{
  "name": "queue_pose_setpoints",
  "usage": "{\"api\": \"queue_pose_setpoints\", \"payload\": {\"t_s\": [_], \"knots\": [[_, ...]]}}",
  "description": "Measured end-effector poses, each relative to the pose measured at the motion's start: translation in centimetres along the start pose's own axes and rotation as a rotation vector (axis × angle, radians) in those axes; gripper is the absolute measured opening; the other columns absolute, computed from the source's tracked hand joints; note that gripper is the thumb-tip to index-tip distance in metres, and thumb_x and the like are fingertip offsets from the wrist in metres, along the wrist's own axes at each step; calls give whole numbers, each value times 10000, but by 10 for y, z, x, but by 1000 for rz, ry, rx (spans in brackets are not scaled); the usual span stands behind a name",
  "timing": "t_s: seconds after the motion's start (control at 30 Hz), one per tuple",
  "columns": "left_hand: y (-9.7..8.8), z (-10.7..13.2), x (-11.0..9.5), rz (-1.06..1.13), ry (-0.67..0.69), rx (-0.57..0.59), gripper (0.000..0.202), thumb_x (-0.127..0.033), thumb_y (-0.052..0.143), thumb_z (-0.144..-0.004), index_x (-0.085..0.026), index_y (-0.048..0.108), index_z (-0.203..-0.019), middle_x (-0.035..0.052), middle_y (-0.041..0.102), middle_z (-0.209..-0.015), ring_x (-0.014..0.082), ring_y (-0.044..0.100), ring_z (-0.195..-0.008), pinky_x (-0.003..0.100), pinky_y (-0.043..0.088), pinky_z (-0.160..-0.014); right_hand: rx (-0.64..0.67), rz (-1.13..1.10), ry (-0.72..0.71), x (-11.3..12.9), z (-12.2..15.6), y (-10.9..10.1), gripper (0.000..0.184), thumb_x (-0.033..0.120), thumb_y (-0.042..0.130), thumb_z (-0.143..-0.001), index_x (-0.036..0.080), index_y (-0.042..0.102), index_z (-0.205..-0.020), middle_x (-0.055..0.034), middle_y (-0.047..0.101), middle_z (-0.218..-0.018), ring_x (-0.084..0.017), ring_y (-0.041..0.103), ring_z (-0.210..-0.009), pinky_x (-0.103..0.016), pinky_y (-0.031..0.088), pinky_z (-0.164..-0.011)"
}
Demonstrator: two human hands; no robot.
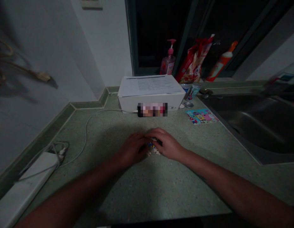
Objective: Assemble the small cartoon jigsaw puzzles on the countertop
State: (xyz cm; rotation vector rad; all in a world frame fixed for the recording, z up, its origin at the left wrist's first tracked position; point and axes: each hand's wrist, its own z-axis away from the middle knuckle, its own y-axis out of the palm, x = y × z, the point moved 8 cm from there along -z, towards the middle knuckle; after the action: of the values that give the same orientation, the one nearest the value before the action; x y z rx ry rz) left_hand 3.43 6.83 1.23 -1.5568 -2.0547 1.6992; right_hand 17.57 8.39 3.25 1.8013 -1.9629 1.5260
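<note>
A small heap of jigsaw puzzle pieces, pale with some blue and yellow, lies on the speckled green counter. Cupped around its left side is my left hand, fingers bent together and partly in shadow. From the right, my right hand curls over the heap, its thumb against the pieces and its fingertips meeting those of my left hand. Much of the heap is hidden under the fingers, so single pieces are hard to make out.
Behind the hands a phone on a charging cable leans against a white box. A colourful cartoon card lies near the steel sink. Cans stand beside the box. At left is a power strip.
</note>
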Motion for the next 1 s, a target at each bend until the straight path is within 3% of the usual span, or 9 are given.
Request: {"api": "queue_pose_setpoints", "payload": {"t_s": [0.23, 0.37, 0.43, 0.63, 0.8, 1.0], "knots": [[-1, 1, -1, 34, -2, 17, 283, -302, 706, -969, -320, 693, -1252, 88, 747, -1269, 343, 701, -1184, 617, 582, -1035, -126, -31, 64, 1, -3, -18, 309, 109, 646, -958, 327, 765, -1143, -52, 781, -1087, -275, 760, -1055, -461, 650, -941], [3, 0, -12, -33, 64, 68, 517, -462, 795, -931, -298, 636, -1395, 136, 720, -1355, 390, 674, -1249, 645, 580, -1058, -213, -29, 48, 4, -2, -26, 267, 145, 600, -1003, 323, 759, -1122, -46, 778, -1083, -263, 761, -1061, -445, 652, -942], [5, -1, -16, -79, 86, 93, 532, -429, 793, -934, -278, 630, -1417, 141, 730, -1328, 394, 681, -1233, 645, 589, -1056, -219, -32, 26, 6, -1, -25, 274, 142, 559, -1021, 302, 752, -1132, -49, 775, -1092, -252, 758, -1066, -442, 649, -943], [4, -4, -19, -93, 81, 47, 240, -278, 654, -1009, -322, 729, -1233, 88, 764, -1151, 333, 717, -1077, 556, 626, -949, -152, -31, 69, 9, -1, -23, 302, 144, 530, -1028, 315, 754, -1137, -61, 785, -1129, -272, 750, -1106, -470, 636, -987], [5, -4, -13, -80, 54, 20, 209, -269, 603, -1036, -308, 735, -1193, 83, 759, -1054, 312, 710, -1003, 518, 626, -910, -141, -41, 67, 11, -1, -23, 255, 179, 575, -1031, 314, 768, -1128, -59, 781, -1138, -268, 746, -1108, -474, 636, -990], [5, -2, -8, -124, 41, -21, 197, -279, 585, -1060, -295, 732, -1190, 91, 763, -1068, 308, 712, -972, 501, 646, -842, -128, -68, 38, 10, 1, -19, 255, 168, 583, -1040, 303, 768, -1154, -65, 770, -1143, -256, 741, -1109, -483, 636, -972]]}}
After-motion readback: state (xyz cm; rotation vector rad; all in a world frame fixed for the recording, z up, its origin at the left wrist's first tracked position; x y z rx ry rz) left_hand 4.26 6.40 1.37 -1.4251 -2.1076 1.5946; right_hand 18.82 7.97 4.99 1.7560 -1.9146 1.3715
